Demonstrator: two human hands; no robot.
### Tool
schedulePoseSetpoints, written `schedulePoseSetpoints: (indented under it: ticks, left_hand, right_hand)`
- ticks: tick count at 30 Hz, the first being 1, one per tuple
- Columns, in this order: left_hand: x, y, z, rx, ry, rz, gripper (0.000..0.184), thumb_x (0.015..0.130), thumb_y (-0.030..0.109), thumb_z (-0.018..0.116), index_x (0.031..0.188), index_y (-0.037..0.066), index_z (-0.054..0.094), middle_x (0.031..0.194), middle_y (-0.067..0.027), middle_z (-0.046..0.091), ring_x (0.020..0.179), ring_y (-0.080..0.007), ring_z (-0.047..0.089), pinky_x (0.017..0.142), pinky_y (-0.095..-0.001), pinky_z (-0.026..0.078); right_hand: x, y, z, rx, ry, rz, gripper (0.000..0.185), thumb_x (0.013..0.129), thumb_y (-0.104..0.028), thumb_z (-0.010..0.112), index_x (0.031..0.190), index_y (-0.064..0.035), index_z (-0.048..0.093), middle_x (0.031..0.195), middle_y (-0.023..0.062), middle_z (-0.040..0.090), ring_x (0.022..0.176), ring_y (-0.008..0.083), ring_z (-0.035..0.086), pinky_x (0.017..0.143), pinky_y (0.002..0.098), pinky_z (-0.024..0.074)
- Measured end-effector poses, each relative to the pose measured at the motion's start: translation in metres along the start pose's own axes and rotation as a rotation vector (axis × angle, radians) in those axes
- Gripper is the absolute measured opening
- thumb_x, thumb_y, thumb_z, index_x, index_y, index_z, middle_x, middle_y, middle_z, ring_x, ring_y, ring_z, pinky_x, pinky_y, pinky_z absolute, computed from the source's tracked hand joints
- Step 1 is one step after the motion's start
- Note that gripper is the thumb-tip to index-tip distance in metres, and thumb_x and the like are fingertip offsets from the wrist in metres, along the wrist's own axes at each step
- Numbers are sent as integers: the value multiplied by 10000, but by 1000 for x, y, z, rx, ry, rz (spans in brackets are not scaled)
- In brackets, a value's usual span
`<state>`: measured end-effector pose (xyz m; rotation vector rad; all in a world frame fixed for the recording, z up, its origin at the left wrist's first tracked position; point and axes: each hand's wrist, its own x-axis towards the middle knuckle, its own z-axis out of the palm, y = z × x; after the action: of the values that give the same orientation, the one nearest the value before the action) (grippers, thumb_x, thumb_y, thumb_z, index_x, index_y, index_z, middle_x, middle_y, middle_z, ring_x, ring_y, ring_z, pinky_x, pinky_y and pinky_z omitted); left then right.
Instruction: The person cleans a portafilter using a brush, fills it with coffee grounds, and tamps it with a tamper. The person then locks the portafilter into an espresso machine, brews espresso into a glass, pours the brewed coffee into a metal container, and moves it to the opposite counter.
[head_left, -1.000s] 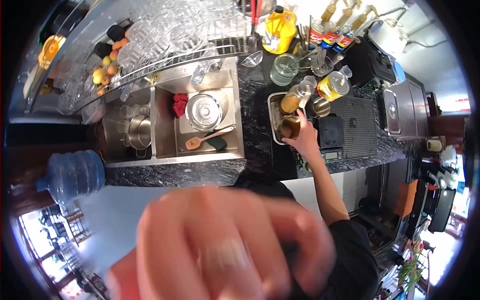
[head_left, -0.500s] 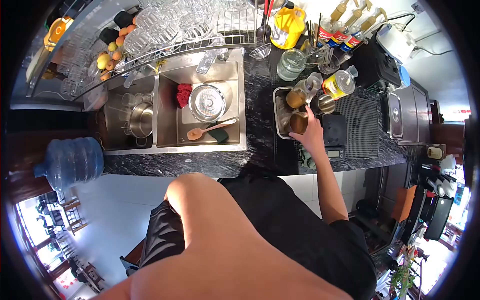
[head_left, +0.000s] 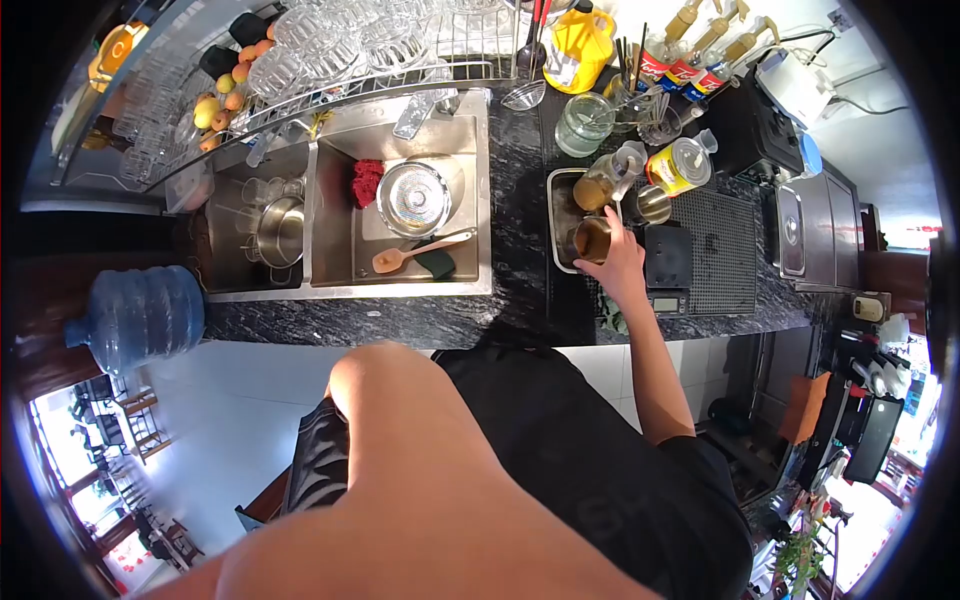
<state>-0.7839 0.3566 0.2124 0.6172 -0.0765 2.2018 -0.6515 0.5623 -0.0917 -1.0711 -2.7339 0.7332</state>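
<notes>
The right hand (head_left: 624,266) holds a round container (head_left: 592,241) in the metal tray (head_left: 555,222).

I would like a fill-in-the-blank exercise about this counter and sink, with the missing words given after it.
The person's ____ hand touches the cup in the metal tray.
The crumpled scrubber in the sink is coloured ____.
The large water bottle is tinted ____.
The plastic jug behind the glass jar is mostly ____.

Missing words: right; red; blue; yellow.

A strainer (head_left: 413,200) and spoon (head_left: 390,260) are lying in the sink's (head_left: 400,291) right basin, a pot (head_left: 285,235) is resting in its left, glasses (head_left: 325,48) are standing on a rack (head_left: 300,124) behind it, and a tray (head_left: 553,235) and scale (head_left: 668,260) are sitting to its right.
</notes>
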Motion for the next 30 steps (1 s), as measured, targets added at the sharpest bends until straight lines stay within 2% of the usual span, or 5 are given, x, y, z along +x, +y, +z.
schedulePoseSetpoints:
  ticks: [7,11,15,20,30]
  left_hand:
    - [17,-3,-16,-70,-184,-22,283,817,68,398,541,118,432,475,-18,500,393,-102,461,416,-263,396]
    - [-8,19,-111,738,-152,-272,213,873,169,503,689,62,494,580,-14,524,516,-140,485,729,-388,445]
    - [-66,23,-196,1363,95,-559,116,853,29,598,785,13,506,679,-7,542,614,-64,495,581,-222,409]
    - [-123,15,-237,1540,298,-584,144,862,68,605,758,16,520,656,4,512,640,-48,468,605,-226,411]
    - [-125,3,-238,1721,141,-620,105,857,92,611,822,7,560,723,-43,577,632,-93,521,613,-248,444]
  right_hand:
    - [2,5,0,61,11,48,1005,552,-212,853,1390,-104,309,1210,117,543,1104,311,507,911,450,405]
    - [0,2,3,-47,55,21,985,581,-226,831,1407,-150,300,1258,54,503,1140,272,467,936,444,371]
    - [1,-7,-7,86,-19,106,989,575,-242,836,1402,-130,305,1214,97,531,1129,284,476,929,431,378]
    - [-2,1,4,-11,120,-32,984,574,-243,838,1395,-125,309,1210,95,534,1135,286,472,934,437,373]
    - [2,0,2,-2,126,9,972,577,-245,835,1391,-137,314,1206,96,538,1121,287,477,925,443,376]
